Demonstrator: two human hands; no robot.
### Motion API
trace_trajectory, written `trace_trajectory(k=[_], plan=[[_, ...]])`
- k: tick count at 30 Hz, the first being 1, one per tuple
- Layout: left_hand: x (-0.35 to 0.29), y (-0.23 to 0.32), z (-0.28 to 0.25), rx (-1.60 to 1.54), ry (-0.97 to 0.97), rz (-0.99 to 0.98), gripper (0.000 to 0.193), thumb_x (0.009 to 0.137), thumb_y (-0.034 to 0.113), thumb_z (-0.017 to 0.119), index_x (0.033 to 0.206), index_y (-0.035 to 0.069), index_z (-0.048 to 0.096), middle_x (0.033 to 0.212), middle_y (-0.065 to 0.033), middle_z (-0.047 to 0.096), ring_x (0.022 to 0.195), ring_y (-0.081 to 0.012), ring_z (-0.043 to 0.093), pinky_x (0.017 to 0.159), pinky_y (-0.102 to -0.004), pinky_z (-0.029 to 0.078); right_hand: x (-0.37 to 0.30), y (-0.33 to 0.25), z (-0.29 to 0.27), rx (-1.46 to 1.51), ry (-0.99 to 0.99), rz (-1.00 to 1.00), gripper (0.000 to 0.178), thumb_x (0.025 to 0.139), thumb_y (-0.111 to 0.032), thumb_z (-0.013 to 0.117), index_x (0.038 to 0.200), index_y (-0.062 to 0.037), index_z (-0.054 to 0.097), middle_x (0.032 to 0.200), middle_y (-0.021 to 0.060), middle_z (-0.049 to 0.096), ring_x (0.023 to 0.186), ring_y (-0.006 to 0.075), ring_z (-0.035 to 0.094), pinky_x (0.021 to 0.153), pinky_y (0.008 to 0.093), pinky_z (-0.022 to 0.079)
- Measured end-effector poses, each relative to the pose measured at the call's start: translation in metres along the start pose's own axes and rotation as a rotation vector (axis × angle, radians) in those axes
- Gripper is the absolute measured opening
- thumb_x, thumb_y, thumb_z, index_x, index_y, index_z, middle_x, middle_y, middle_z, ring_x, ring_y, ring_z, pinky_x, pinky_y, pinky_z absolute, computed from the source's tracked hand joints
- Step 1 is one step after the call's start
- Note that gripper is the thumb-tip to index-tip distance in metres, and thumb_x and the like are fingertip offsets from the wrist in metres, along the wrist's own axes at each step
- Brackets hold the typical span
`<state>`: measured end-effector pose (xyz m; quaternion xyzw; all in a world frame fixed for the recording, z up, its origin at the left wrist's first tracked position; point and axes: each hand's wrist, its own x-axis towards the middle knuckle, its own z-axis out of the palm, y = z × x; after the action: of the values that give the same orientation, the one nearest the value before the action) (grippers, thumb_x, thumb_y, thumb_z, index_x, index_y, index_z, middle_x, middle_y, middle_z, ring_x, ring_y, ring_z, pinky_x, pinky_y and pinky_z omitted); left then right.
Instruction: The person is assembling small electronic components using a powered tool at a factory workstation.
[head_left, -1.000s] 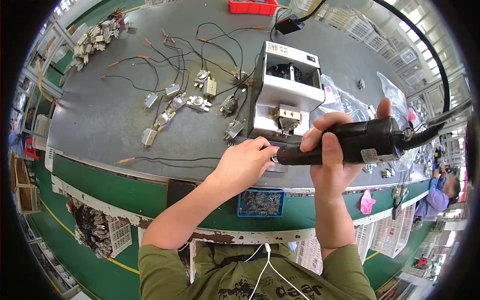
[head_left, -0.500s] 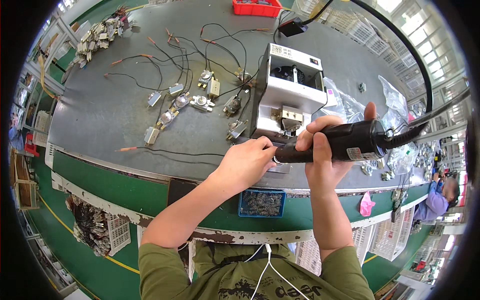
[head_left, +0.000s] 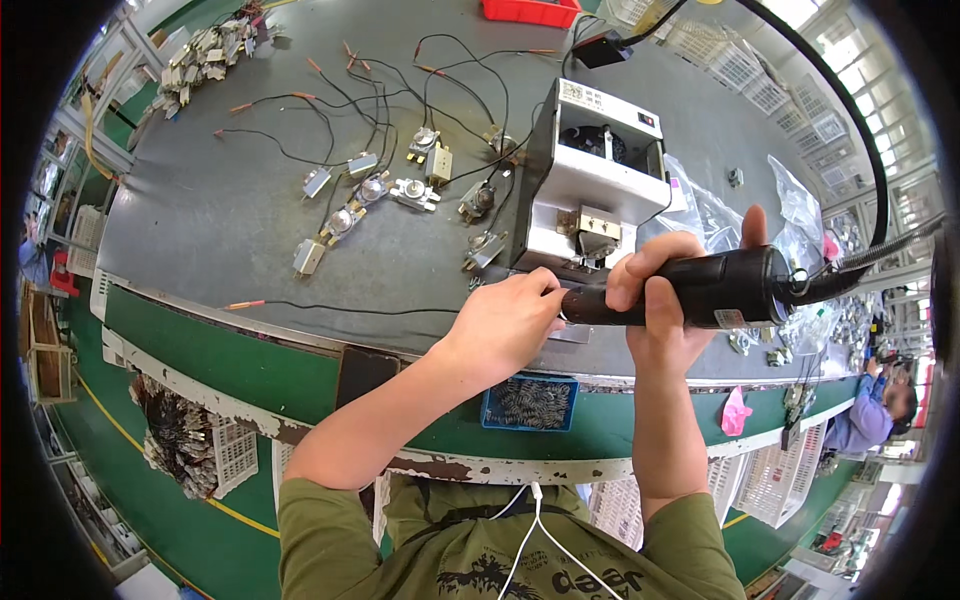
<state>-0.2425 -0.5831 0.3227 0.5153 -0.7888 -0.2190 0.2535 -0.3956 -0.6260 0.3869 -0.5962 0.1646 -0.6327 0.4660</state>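
My right hand point(head_left: 665, 290) is wrapped round a black electric screwdriver point(head_left: 725, 285), held nearly level with its tip pointing left. At that tip, my left hand point(head_left: 510, 315) has its fingers pinched together, and they hide what they hold. A black wire point(head_left: 370, 309) with an orange end runs along the table to the left hand. Just beyond both hands stands a white and black screw-feeding machine point(head_left: 590, 185) with a metal outlet at its front. Under the screwdriver's tip, a flat metal plate point(head_left: 572, 336) shows in part.
Several small metal thermostat-like parts point(head_left: 342, 222) with black wires lie left of the machine. A blue tray point(head_left: 530, 403) of small metal pieces sits at the near edge. A red bin point(head_left: 530, 10), clear bags point(head_left: 795, 195) and a part pile point(head_left: 205, 60) surround the work area. A co-worker point(head_left: 875, 415) is at far right.
The table and machine appear shifted slightly right and down in view. Both hands and the screwdriver have moved slightly right in the picture, with their grips unchanged.
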Motion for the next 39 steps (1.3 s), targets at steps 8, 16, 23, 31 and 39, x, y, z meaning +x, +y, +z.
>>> trace_trajectory(k=[8, 16, 23, 31, 39], plan=[[0.0, 0.002, 0.0, -0.011, -0.016, -0.018, 0.026, 0.088, 0.02, 0.071, 0.104, 0.001, 0.063, 0.112, -0.0082, 0.061, 0.098, -0.03, 0.066, 0.079, -0.0403, 0.055, 0.002, 0.001, -0.006, 0.013, -0.073, -0.003, 0.097, 0.091, -0.012, 0.074, 0.16, -0.026, 0.007, 0.087, 0.0143, 0.061, 0.058, 0.0166, 0.056, 0.056, 0.0336, 0.053], [-0.002, -0.006, 0.002, -0.03, -0.025, -0.024, 0.027, 0.088, 0.022, 0.071, 0.107, 0.005, 0.064, 0.112, -0.0067, 0.062, 0.1, -0.0294, 0.065, 0.081, -0.0401, 0.055, 0.002, 0.005, 0.001, 0.03, -0.097, 0.0, 0.097, 0.091, -0.009, 0.072, 0.16, -0.0229, 0.006, 0.086, 0.014, 0.061, 0.058, 0.0165, 0.057, 0.056, 0.0326, 0.053], [0.002, -0.011, -0.003, -0.002, -0.062, -0.025, 0.026, 0.087, 0.025, 0.071, 0.106, 0.008, 0.067, 0.108, -0.0054, 0.062, 0.098, -0.0291, 0.066, 0.08, -0.0408, 0.055, 0.016, 0.007, 0.006, -0.13, -0.237, 0.017, 0.098, 0.084, 0.008, 0.063, 0.158, -0.0109, 0.003, 0.09, 0.0148, 0.065, 0.063, 0.0157, 0.061, 0.06, 0.0281, 0.053], [0.0, -0.01, -0.001, 0.016, -0.065, -0.097, 0.03, 0.09, 0.029, 0.069, 0.112, 0.009, 0.063, 0.111, -0.005, 0.061, 0.099, -0.0288, 0.065, 0.079, -0.041, 0.056, 0.011, 0.0, 0.021, -0.2, -0.07, 0.102, 0.091, 0.082, 0.014, 0.061, 0.155, -0.0041, 0.01, 0.095, 0.0142, 0.067, 0.07, 0.0132, 0.065, 0.062, 0.0257, 0.055], [0.002, -0.01, -0.008, 0.049, -0.131, -0.082, 0.032, 0.089, 0.028, 0.071, 0.114, 0.01, 0.062, 0.112, -0.0053, 0.061, 0.101, -0.0284, 0.065, 0.078, -0.0422, 0.056, 0.013, 0.0, 0.019, -0.17, -0.119, 0.1, 0.091, 0.082, 0.013, 0.064, 0.154, -0.002, 0.012, 0.097, 0.0152, 0.067, 0.072, 0.0145, 0.066, 0.066, 0.0262, 0.055]])
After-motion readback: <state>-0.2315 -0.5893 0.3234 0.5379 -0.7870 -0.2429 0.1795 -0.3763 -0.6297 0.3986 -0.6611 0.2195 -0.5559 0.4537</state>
